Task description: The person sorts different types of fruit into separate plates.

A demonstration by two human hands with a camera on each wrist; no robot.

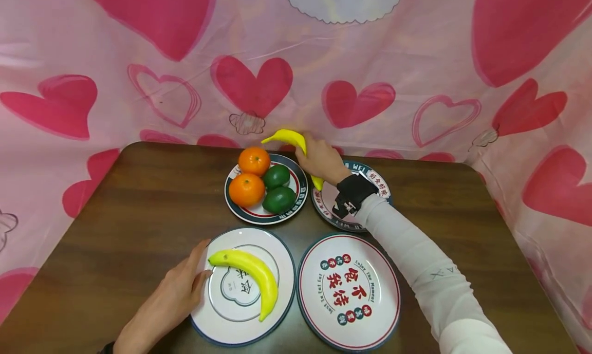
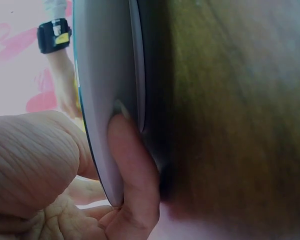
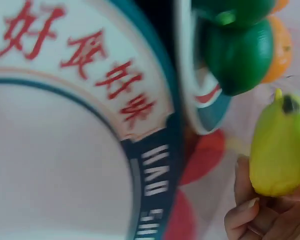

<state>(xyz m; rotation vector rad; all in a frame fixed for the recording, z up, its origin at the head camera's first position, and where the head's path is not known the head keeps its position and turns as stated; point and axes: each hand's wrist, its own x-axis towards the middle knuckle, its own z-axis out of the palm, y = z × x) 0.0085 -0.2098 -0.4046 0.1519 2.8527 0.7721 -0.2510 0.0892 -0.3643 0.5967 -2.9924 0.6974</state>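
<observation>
Two curved yellow bananas show in the head view. One (image 1: 296, 138) is gripped in the right hand (image 1: 319, 159) at upper centre, its fingers curled round the middle; the other, a glossy yellow-green banana (image 1: 256, 272), lies at lower centre-left on a white round plate with a thin blue edge (image 1: 213, 313). The left hand (image 1: 182, 282) pinches that plate's left rim, one finger tucked against the underside in the left wrist view.

There are four round plates. At upper centre, a white plate with a dark patterned rim (image 1: 302, 184) bears two orange round fruits (image 1: 250, 175) and two dark green oval fruits (image 1: 279, 187). Just right of it is a pale plate with a dark lettered rim (image 1: 335, 202), and at lower centre-right a white plate with red characters (image 1: 384, 313). All stand on a brown wood-grain table (image 1: 102, 230) before a pink cloth with hearts (image 1: 185, 15).

The black wristband (image 1: 353, 192) and white sleeve (image 1: 416, 261) cover part of the pale plate. The fingers hide the raised banana's middle; the resting one covers some of the print beneath. The left forearm is cut off at the bottom edge, and the table is blurred in the left wrist view.
</observation>
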